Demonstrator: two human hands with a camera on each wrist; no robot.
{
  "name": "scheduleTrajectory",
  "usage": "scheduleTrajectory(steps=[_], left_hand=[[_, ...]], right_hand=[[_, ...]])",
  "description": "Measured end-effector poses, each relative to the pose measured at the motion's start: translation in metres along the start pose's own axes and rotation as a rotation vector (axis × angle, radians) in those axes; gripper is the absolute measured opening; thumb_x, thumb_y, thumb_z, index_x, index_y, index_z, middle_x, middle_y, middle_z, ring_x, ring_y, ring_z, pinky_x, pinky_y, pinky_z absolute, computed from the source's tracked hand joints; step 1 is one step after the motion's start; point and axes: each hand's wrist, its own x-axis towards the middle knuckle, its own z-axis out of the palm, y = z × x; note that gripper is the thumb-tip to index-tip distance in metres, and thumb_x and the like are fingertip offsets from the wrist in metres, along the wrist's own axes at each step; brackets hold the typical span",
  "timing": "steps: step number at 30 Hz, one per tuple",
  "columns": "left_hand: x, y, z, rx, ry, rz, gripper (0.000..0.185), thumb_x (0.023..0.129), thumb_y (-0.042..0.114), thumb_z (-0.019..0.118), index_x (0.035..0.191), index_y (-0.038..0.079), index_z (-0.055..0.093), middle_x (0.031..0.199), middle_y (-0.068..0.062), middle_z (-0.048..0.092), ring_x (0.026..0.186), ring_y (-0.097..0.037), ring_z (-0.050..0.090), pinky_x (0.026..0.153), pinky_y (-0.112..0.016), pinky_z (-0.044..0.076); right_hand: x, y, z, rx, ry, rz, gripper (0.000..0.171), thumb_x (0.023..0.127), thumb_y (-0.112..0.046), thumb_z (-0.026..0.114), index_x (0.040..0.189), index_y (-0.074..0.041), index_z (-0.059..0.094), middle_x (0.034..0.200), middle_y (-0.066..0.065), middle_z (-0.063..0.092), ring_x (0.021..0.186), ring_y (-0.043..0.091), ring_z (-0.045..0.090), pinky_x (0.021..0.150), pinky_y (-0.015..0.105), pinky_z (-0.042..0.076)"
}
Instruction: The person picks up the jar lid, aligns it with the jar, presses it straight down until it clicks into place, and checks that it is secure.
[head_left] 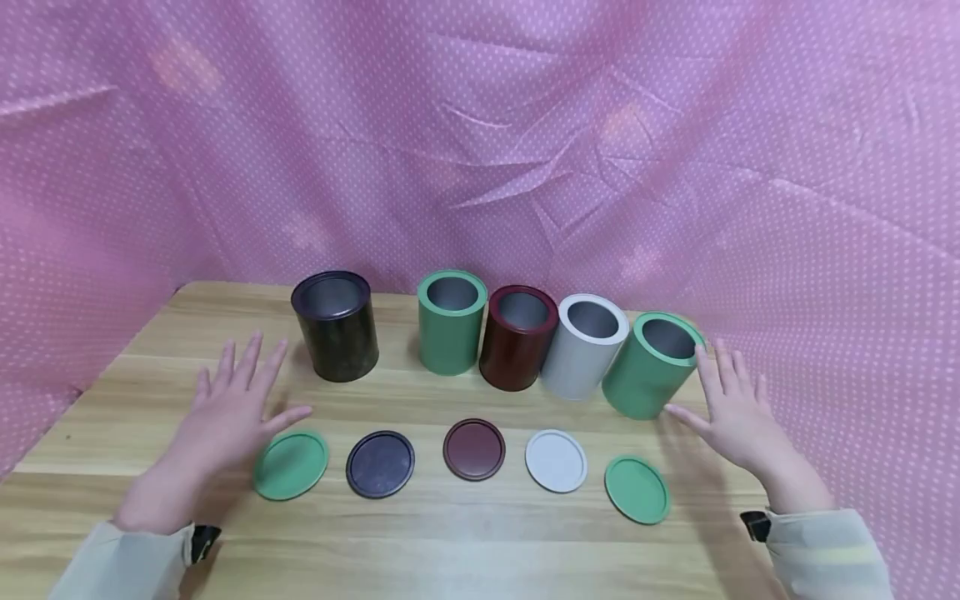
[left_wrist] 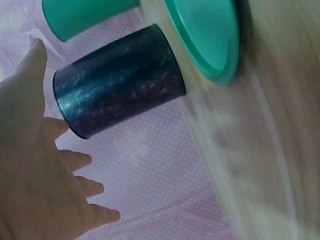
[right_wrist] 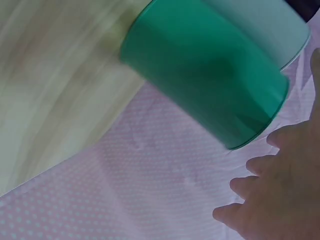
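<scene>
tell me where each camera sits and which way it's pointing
Head: worn on the head, looking forward and down at the table, five cans, five lids; both open hands and sleeves show, left hand, right hand.
Left wrist: on the left wrist, looking past the spread fingers at the black can and a green lid.
Right wrist: on the right wrist, looking past the fingers at the right green can.
Shared: the black can appears in head and left wrist views; the right green can in head and right wrist views.

Five open cans (head_left: 517, 337), five lids (head_left: 474, 449), two hands (head_left: 228, 412)
</scene>
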Motion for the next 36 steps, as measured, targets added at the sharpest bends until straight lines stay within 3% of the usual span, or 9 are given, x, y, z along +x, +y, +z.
scheduleTrajectory(steps=[5, 9, 19, 26, 36], left_hand=[[0.0, 0.006, 0.0, 0.011, 0.02, 0.022, 0.096, 0.089, 0.062, 0.054, 0.157, 0.016, 0.004, 0.159, -0.026, -0.004, 0.141, -0.055, -0.009, 0.105, -0.077, -0.003], [-0.001, 0.01, 0.001, 0.006, 0.012, 0.036, 0.096, 0.089, 0.06, 0.056, 0.157, 0.018, 0.003, 0.16, -0.024, -0.006, 0.141, -0.056, -0.008, 0.104, -0.078, -0.002], [-0.004, 0.02, 0.007, 0.017, -0.012, 0.078, 0.097, 0.088, 0.06, 0.059, 0.157, 0.015, 0.007, 0.159, -0.027, 0.001, 0.141, -0.057, -0.001, 0.105, -0.077, 0.004], [-0.006, 0.029, 0.014, 0.038, -0.011, 0.111, 0.094, 0.087, 0.058, 0.06, 0.156, 0.013, 0.014, 0.16, -0.026, 0.006, 0.141, -0.057, 0.007, 0.108, -0.074, 0.01], [-0.007, 0.041, 0.023, 0.031, -0.048, 0.148, 0.095, 0.086, 0.057, 0.062, 0.156, 0.014, 0.015, 0.159, -0.024, 0.013, 0.142, -0.053, 0.011, 0.111, -0.069, 0.014]], right_hand=[[0.002, -0.016, -0.001, -0.025, 0.032, -0.041, 0.098, 0.093, -0.054, 0.055, 0.156, -0.007, -0.003, 0.159, 0.024, -0.014, 0.143, 0.051, -0.012, 0.108, 0.072, -0.011], [0.004, -0.028, -0.001, -0.057, 0.052, -0.08, 0.099, 0.091, -0.054, 0.058, 0.156, -0.005, 0.001, 0.159, 0.027, -0.005, 0.144, 0.051, -0.006, 0.108, 0.074, -0.005], [0.01, -0.069, 0.007, -0.075, 0.088, -0.216, 0.092, 0.09, -0.048, 0.063, 0.155, -0.006, 0.014, 0.16, 0.023, 0.012, 0.146, 0.046, 0.009, 0.111, 0.07, 0.015], [0.016, -0.092, 0.02, -0.059, 0.014, -0.285, 0.09, 0.09, -0.047, 0.062, 0.156, -0.01, 0.014, 0.161, 0.019, 0.012, 0.146, 0.045, 0.01, 0.113, 0.068, 0.014], [0.023, -0.127, 0.04, -0.088, 0.003, -0.437, 0.091, 0.086, -0.052, 0.064, 0.155, -0.011, 0.02, 0.161, 0.017, 0.016, 0.148, 0.04, 0.013, 0.115, 0.063, 0.017]])
